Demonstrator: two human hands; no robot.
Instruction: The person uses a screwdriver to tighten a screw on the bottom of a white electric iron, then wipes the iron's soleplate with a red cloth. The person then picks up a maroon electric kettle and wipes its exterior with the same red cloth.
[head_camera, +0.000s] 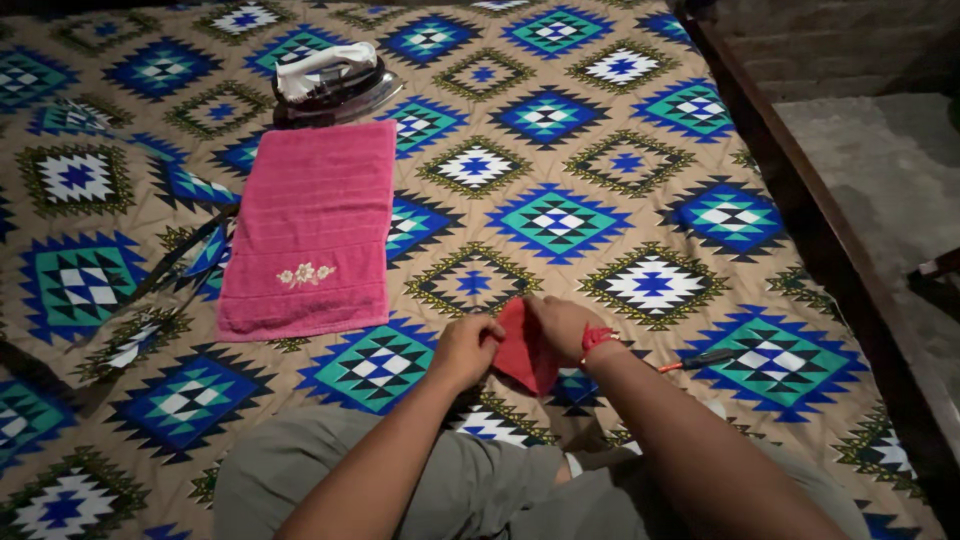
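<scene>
Holding a small red cloth (524, 347) between both hands, the person sits low over a patterned bedspread (560, 130), knees in grey-green trousers (470, 480) at the bottom of the view. Cloth is plain red, folded to a rough triangle or wedge, point hanging down toward the lap; its texture cannot be made out in the dim light. Left hand (466, 348) is curled, fingers closed on the cloth's left edge. Right hand (563, 325) is likewise closed, pinching the upper right edge; a red band (598, 340) circles that wrist. Both hands sit close together, cloth lifted just above the bedspread rather than lying flat. Just right of the right forearm lies a thin dark tool with an orange end (700, 359), kind unclear. Farther out to the left, well apart from the hands, a pink towel (310, 230) with a small embroidered flower lies spread flat. At its far end stands an iron (335, 85) with a pale handle. A dark cord (175, 262) trails off the towel's left side. Bedspread between hands and towel is open. A dark wooden bed edge (800, 190) runs down the right side, grey floor (880, 160) beyond it.
</scene>
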